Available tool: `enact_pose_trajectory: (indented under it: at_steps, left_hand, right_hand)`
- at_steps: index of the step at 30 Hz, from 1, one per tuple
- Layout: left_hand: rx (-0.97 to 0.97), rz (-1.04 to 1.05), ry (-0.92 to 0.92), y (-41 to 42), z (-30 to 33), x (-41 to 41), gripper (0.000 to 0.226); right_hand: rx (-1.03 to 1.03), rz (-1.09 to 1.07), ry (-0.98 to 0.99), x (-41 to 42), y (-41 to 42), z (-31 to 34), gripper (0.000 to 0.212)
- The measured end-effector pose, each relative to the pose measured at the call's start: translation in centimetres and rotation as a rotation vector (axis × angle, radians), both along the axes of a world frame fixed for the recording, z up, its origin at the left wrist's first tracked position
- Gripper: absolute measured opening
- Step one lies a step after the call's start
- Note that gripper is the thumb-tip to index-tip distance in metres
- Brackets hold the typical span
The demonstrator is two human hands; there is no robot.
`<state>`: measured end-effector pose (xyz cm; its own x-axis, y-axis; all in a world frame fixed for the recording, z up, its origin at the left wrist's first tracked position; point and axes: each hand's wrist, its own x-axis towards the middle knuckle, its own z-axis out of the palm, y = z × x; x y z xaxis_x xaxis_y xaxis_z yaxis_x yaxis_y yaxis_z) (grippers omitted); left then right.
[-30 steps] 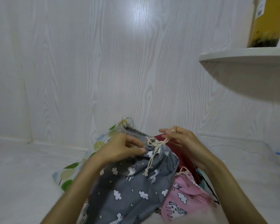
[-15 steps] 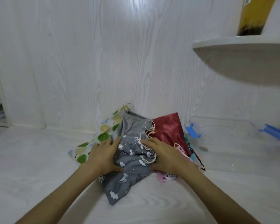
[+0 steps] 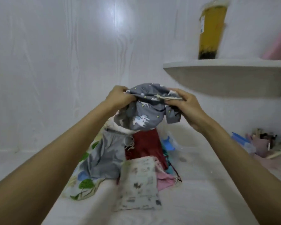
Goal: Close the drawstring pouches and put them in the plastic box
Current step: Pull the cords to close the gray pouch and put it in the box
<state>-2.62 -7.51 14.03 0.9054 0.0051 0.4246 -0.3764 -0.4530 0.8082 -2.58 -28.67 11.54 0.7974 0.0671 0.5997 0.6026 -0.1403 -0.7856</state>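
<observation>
Both my hands hold the grey unicorn-print pouch (image 3: 143, 117) up in the air above the pile. My left hand (image 3: 118, 96) grips its bunched top edge on the left. My right hand (image 3: 185, 104) grips the right side together with the cream drawstring. Below on the white surface lie other pouches: a plain grey one (image 3: 107, 155), a dark red one (image 3: 146, 143), a pale printed one (image 3: 139, 184), a pink one (image 3: 164, 179) and a leaf-print one (image 3: 83, 184). The clear plastic box (image 3: 193, 143) with blue clips (image 3: 169, 143) sits right of the pile, blurred.
A white corner shelf (image 3: 225, 73) juts out at upper right, carrying a tall yellow drink cup (image 3: 211, 30) and something pink (image 3: 279, 44). A cluttered holder with small items (image 3: 263, 143) stands at far right. The white panelled wall is close behind the pile.
The grey unicorn pouch, pressed flat on the pile half a second ago, is now lifted off it in both hands. The camera view has tilted and moved closer.
</observation>
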Motion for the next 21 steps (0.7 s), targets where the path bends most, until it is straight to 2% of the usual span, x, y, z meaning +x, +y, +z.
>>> enact_pose_trajectory:
  at_steps: [4,6,8,9,10,12,14,15,17,21]
  left_hand:
    - [-0.268,-0.174,0.075,-7.8,0.3,2.7,0.026]
    - [-0.404,-0.213,0.064,-11.8,-1.2,4.0,0.015]
    - [-0.441,-0.202,0.047,-15.2,-3.4,5.2,0.013]
    - [-0.408,-0.222,0.034,-16.4,-4.6,5.6,0.008]
    - [-0.305,-0.245,0.027,-17.1,-5.9,6.0,0.015]
    - [0.102,-0.316,0.053,-18.1,-8.8,7.5,0.02]
    - [0.58,-0.362,0.176,-17.7,-10.7,8.3,0.021]
    - [0.731,-0.352,0.209,-17.2,-11.2,8.5,0.023]
    - [0.812,-0.325,0.186,-15.8,-11.0,8.4,0.03]
    - [0.676,-0.3,0.1,-12.2,-9.7,7.8,0.029]
  right_hand:
    - [0.039,-0.26,-0.052,0.9,-4.8,0.9,0.029]
    - [-0.028,-0.467,-0.159,1.5,-7.2,-0.6,0.027]
    - [-0.16,-0.645,-0.28,2.4,-9.4,-2.6,0.024]
    - [-0.234,-0.63,-0.297,3.1,-10.5,-3.9,0.025]
    - [-0.301,-0.542,-0.246,3.6,-11.2,-4.8,0.027]
    - [-0.548,-0.375,0.103,3.7,-12.2,-6.9,0.029]
    - [-0.921,-0.358,0.517,3.4,-12.9,-8.4,0.023]
    - [-0.984,-0.369,0.613,3.2,-13.1,-8.7,0.026]
    - [-0.946,-0.378,0.586,2.9,-13.3,-8.3,0.029]
    - [-0.894,-0.385,0.45,2.6,-12.3,-6.2,0.021]
